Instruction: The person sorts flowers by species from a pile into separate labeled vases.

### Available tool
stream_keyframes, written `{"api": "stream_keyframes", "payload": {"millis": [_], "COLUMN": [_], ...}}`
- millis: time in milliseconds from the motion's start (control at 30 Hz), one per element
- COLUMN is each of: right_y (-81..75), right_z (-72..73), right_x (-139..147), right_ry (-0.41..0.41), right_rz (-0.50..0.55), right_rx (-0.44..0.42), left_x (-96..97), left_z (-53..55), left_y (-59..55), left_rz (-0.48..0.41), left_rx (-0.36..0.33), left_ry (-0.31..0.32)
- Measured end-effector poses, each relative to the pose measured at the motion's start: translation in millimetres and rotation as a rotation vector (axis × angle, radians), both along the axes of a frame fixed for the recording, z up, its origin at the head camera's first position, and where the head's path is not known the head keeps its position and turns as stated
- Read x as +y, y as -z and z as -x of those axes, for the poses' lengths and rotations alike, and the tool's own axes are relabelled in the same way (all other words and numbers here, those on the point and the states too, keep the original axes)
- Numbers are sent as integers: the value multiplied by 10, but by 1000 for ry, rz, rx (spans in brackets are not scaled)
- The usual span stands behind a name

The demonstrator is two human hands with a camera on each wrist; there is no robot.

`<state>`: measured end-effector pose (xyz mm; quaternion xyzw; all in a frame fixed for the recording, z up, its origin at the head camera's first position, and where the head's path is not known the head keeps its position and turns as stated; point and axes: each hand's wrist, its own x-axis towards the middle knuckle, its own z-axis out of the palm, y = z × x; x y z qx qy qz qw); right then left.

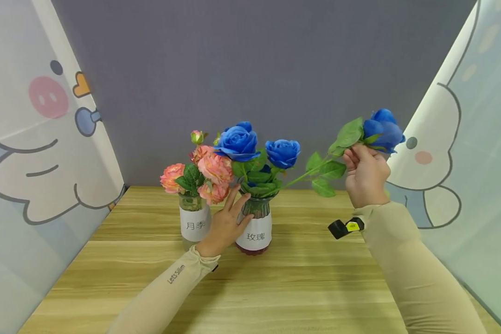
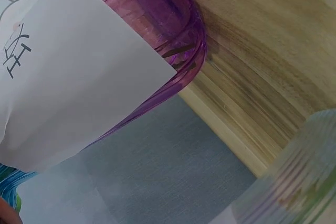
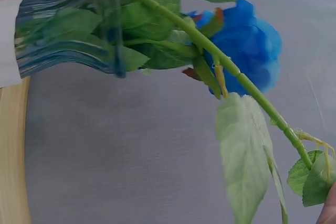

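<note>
My right hand [image 1: 366, 174] pinches a blue rose [image 1: 383, 132] by its green stem just under the bloom. The stem [image 3: 231, 66] slants down left to the mouth of a ribbed glass vase [image 1: 254, 211]; how far it goes inside cannot be told. That vase wears a white paper label [image 2: 79, 77] and has a purple base [image 2: 157, 9]. More blue roses [image 1: 282, 153] stand in it. My left hand [image 1: 223, 227] rests against the vase's left side near the neck, fingers extended and spread.
Left of the blue roses' vase, close by, stands a labelled clear glass vase [image 1: 195, 222] of pink flowers [image 1: 215, 168]. Both stand on a wood-grain table [image 1: 309, 278]. A grey panel [image 1: 275, 69] rises behind, with cartoon-printed side panels [image 1: 25, 153] at left and right.
</note>
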<state>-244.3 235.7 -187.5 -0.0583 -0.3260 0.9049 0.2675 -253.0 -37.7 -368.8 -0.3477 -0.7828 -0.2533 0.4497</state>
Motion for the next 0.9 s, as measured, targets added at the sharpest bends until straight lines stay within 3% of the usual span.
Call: {"api": "stream_keyframes", "payload": {"millis": [300,600,900], "right_y": [49,220,414], "right_z": [-33,-37,-33], "right_x": [-270,-479,-587], "right_ry": [76,98,43], "right_rz": [-208,-544,-590], "right_rx": [137,177,206], "left_x": [-3,-8,6], "left_z": [-14,-33,-34], "left_y": [5,9,-23], "left_rz": [3,7,5], "left_rx": [0,-26,-25], "left_ry": [3,-10,-7]}}
